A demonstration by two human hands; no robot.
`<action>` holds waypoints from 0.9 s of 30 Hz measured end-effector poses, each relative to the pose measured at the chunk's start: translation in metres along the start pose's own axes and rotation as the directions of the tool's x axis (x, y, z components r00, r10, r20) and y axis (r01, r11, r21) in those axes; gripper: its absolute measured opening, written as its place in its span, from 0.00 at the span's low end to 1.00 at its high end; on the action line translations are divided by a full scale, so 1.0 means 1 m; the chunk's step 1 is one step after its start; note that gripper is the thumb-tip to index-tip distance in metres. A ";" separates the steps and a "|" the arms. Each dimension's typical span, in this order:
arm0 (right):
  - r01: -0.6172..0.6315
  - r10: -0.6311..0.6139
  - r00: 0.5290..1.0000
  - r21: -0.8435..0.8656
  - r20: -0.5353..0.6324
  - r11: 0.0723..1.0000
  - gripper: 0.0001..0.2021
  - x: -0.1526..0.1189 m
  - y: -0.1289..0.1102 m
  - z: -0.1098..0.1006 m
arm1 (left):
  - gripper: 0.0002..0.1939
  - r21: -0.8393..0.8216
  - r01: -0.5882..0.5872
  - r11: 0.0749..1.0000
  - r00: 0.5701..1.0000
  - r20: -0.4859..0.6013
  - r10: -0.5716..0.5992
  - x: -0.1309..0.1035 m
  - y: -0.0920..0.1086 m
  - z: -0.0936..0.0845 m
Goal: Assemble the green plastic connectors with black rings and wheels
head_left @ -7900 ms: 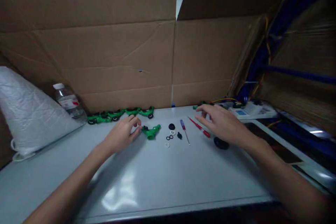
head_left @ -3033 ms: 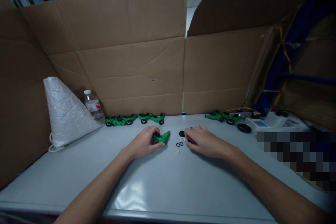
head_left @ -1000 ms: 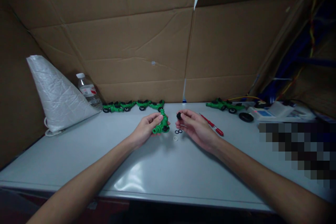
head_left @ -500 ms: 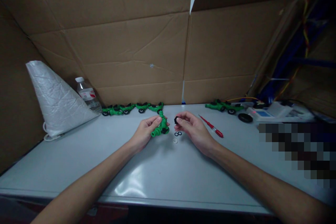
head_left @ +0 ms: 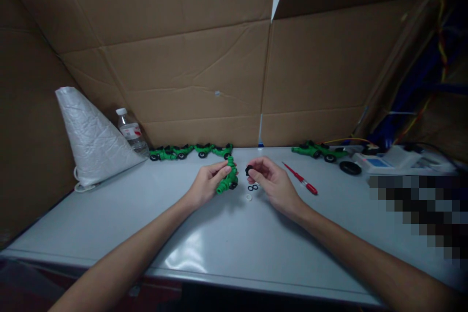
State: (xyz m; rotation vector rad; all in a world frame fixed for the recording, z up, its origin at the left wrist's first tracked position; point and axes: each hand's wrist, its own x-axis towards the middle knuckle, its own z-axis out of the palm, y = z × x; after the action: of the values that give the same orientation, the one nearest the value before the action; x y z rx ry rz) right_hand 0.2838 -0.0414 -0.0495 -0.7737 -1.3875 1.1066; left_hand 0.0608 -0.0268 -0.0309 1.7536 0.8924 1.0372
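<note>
My left hand [head_left: 207, 184] is closed on a green plastic hose valve fitting [head_left: 228, 179] with a small black part near its lower end. The fitting is held above the table, tilted. To its right, my right hand [head_left: 272, 180] pinches a small black cap-like piece [head_left: 249, 170] between thumb and fingers, apart from the fitting. Beneath my hands, two black O-rings [head_left: 252, 187] lie side by side on the table. A white ring [head_left: 249, 198] rests just nearer to me. Right of my right hand lies a red screwdriver [head_left: 300, 178].
Several green fittings [head_left: 203, 150] line the table's back left, and more green fittings [head_left: 318, 150] stand at the back right. A black ring [head_left: 350, 168] lies beside a white device [head_left: 387, 162]. A water bottle [head_left: 132, 131] and silvery bag [head_left: 98, 141] stand left. Cardboard [head_left: 197, 73] walls the back.
The whole view has shifted, so things appear slightly farther right. Both hands keep their holds on the green fitting and the black piece, with little movement between them.
</note>
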 end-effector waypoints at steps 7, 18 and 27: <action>0.036 -0.033 0.998 -0.077 0.046 0.996 0.15 -0.003 0.000 0.002 | 0.24 0.100 -0.055 0.993 0.998 0.040 0.051 -0.003 0.007 0.007; 0.029 -0.025 0.996 -0.050 0.086 0.998 0.14 -0.002 0.000 0.001 | 0.24 0.004 -0.015 1.000 0.998 0.053 0.015 -0.003 0.002 0.012; 0.014 -0.012 0.996 -0.018 0.092 1.000 0.13 -0.003 0.004 0.002 | 0.21 -0.052 0.002 0.999 0.999 -0.045 -0.004 -0.003 0.005 0.014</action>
State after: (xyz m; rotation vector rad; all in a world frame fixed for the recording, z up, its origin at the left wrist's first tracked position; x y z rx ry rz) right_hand 0.2813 -0.0432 -0.0546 -0.7340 -1.4795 1.1322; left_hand 0.0727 -0.0354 -0.0307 1.6912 0.8877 1.0927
